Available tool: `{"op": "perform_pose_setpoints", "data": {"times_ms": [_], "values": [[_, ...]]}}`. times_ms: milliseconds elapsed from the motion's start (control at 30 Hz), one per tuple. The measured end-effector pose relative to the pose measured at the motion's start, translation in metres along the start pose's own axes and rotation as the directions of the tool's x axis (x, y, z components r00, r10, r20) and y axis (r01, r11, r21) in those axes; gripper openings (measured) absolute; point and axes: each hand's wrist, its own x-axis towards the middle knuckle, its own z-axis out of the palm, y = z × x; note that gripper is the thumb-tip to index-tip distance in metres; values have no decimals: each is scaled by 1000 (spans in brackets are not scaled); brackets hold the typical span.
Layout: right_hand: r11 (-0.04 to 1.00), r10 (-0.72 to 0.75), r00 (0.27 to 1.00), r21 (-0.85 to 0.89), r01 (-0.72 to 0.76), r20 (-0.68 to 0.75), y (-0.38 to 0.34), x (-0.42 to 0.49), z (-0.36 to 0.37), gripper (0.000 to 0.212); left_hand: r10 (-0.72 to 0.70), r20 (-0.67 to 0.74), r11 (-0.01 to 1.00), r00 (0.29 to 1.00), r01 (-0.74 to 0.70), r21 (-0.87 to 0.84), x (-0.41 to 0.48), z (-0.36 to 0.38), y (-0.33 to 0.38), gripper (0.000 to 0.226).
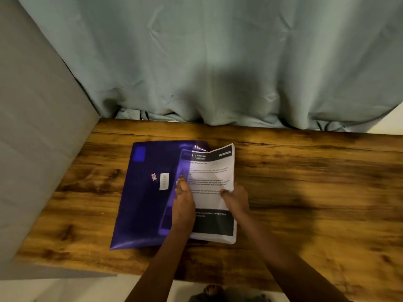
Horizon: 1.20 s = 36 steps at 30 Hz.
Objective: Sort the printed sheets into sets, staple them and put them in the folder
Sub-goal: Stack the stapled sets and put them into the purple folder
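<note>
Purple folder (144,203) overlaps sheets (213,177), which left hand (184,199) and right hand (236,198) seemingly pinch edgewise.

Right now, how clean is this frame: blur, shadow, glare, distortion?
Head view: motion blur smears the printed sheets, small text unreadable; a soft shadow darkens the curtain; light glints on the folder; the wide lens bows the edge of the table.
</note>
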Motion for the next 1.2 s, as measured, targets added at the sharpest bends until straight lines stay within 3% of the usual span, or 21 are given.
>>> {"op": "perform_pose_setpoints", "data": {"times_ms": [200, 400, 567, 667, 800, 1000, 1200], "values": [[999, -3, 997, -48, 6, 73, -18, 3, 22, 30, 16, 42, 1000, 999, -17, 26, -1, -2, 7, 63], [941, 122, 914, 247, -230, 386, -31, 2, 33, 31, 72, 24, 994, 997, -74, 80, -6, 2, 11, 59], [976, 37, 983, 205, -74, 181, -19, 2, 37, 36, 70, 35, 996, 997, -72, 47, -4, 3, 6, 62], [960, 28, 982, 268, -79, 189, -15, 4, 38, 36, 91, 42, 996, 995, -92, 18, -7, 5, 4, 61], [876, 92, 933, 418, -242, 348, -26, 1, 40, 20, 120, 45, 990, 992, -123, 70, -7, 10, -1, 57], [621, 130, 837, 614, -486, 531, -39, 4, 47, 41, 154, 51, 983, 987, -158, 93, -7, 12, -3, 54], [639, 140, 828, 589, -494, 543, -33, 5, 57, 48, 111, 84, 989, 990, -119, 93, -2, 13, -1, 55]]}}
